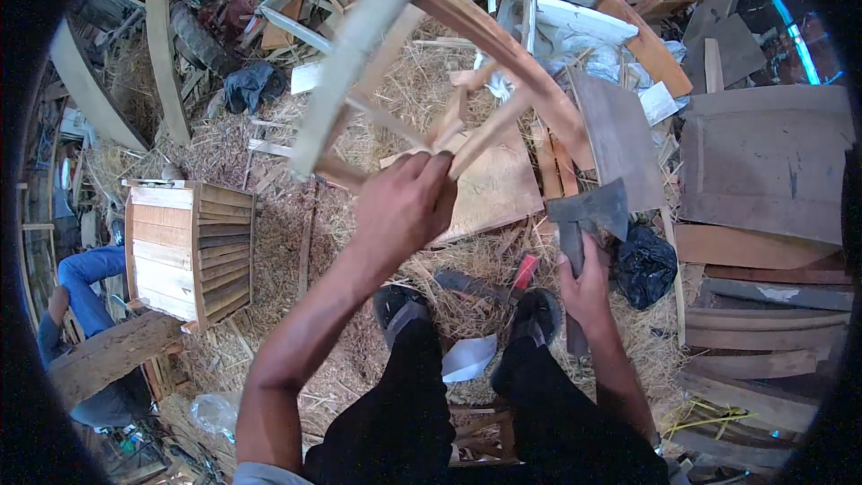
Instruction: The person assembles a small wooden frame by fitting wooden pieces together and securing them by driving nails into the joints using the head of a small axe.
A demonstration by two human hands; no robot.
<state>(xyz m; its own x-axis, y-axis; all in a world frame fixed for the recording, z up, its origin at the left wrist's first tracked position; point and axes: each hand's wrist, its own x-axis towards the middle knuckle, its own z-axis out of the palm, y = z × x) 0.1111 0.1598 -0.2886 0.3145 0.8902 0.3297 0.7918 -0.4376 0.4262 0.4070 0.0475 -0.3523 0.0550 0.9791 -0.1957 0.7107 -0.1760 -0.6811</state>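
My left hand [404,202] is raised in front of me, its fingers closed round slats of a broken wooden frame [346,81]. The frame is smeared by motion, with a pale board on its left side and thinner sticks meeting near the hand. Lower and to the right, my right hand [588,287] grips an axe [593,208] by its handle, close under the dark metal head. The handle's end hangs down below the hand. A flat plywood sheet [494,189] lies on the straw-covered ground beyond my feet.
A slatted wooden crate [162,251] stands at left beside a person in blue trousers [90,268]. A black plastic bag [646,265] lies right of the axe. Stacked boards [763,319] line the right side. Between my shoes are a red object [525,271] and white paper [469,359].
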